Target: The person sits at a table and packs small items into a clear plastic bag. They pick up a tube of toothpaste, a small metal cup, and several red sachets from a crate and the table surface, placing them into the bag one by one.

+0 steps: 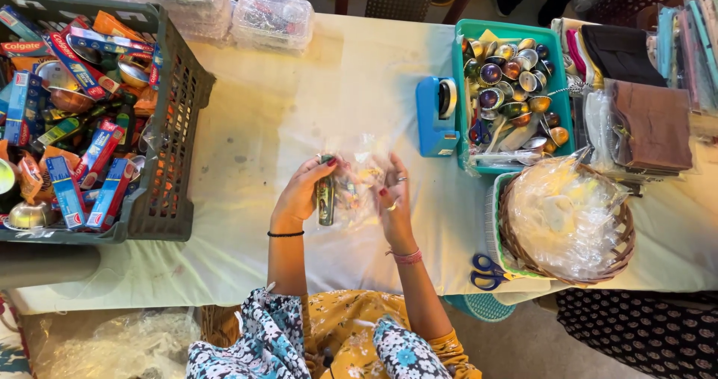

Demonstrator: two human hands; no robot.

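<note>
At mid-frame, the left hand (305,188) had its fingers clamped on a small dark bottle (326,198), steadying it upright while the right hand (394,193) pinched the clear plastic bag (359,185) open beside it.

Dark crate (168,162) of boxed tubes, blue tape dispenser (435,117), teal tray (516,29), wicker basket (621,252), blue scissors (488,271)

On the tabletop (351,87) sit one dark crate (168,147), one teal tray (458,87), one wicker basket (621,252), one blue tape dispenser (435,117) and one pair of blue scissors (486,272)
</note>
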